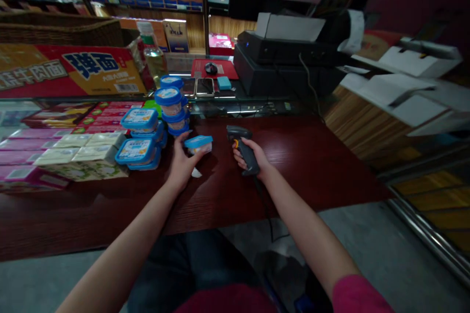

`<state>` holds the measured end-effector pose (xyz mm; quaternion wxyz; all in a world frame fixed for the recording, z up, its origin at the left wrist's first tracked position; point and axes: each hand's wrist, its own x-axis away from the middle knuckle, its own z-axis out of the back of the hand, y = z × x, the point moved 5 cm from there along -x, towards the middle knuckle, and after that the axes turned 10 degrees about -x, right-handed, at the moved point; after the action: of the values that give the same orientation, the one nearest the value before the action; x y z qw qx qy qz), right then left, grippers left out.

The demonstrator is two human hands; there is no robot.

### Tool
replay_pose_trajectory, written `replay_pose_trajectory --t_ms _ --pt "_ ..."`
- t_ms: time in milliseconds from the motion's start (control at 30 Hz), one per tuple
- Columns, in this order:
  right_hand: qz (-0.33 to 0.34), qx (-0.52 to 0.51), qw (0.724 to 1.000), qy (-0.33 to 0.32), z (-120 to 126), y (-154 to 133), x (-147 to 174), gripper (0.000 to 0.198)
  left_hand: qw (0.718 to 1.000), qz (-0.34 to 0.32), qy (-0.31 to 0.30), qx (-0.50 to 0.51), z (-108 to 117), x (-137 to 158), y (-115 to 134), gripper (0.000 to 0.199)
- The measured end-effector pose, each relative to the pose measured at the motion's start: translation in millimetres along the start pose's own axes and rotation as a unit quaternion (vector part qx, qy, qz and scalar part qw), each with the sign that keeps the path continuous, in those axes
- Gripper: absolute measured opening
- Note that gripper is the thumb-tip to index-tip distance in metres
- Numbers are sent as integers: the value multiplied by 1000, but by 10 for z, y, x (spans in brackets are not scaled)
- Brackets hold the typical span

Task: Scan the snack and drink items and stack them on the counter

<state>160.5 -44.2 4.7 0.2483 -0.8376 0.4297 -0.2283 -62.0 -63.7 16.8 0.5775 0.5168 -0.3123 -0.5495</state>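
My left hand (182,160) grips a small plastic tub with a blue lid (200,144), tilted a little above the counter. In my right hand (253,154) is a dark barcode scanner (248,155) with a yellow trigger; its head points left toward the tub. A cord hangs down from the scanner's handle. Left of my left hand stand stacked rectangular blue-lidded tubs (135,150), and just behind them a stack of round blue-lidded tubs (169,98). A small white slip (196,173) shows below my left hand.
Green-white cartons (86,156) and pink boxes (27,173) fill the counter's left. Behind are a noodle carton (73,71), a bottle (150,51), phones (204,87) and a mouse (210,68). A black machine (286,68) stands at the back right, by white open boxes (400,90).
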Motion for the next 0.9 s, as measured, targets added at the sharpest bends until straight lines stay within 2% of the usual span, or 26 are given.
replay_pose_trajectory --t_ms 67,167,333,467,533,633,800,900 --pt "26 -8 1000 8 163 -174 62 30 987 -78 7 -140 -43 43 46 61" --pt "61 -22 998 27 450 -476 228 29 948 -177 -57 -258 -183 171 98 56" --pt "113 -41 990 78 1004 -1067 667 25 867 -279 -188 -368 -395 488 190 65" --pt "197 -77 969 127 1461 -1575 1063 23 818 -352 -236 -389 -741 547 405 60" --pt "244 -99 954 145 1653 -1774 1220 22 811 -394 -232 -364 -1060 482 558 55" --pt "305 -123 933 147 1852 -1952 1363 22 816 -435 -240 -296 -1721 302 747 47" --pt "335 -150 924 108 1966 -1983 1393 23 843 -404 -250 -251 -2928 -165 937 41" --pt "332 -163 924 100 1959 -1961 1355 22 860 -371 -226 -266 -3465 -445 1056 40"
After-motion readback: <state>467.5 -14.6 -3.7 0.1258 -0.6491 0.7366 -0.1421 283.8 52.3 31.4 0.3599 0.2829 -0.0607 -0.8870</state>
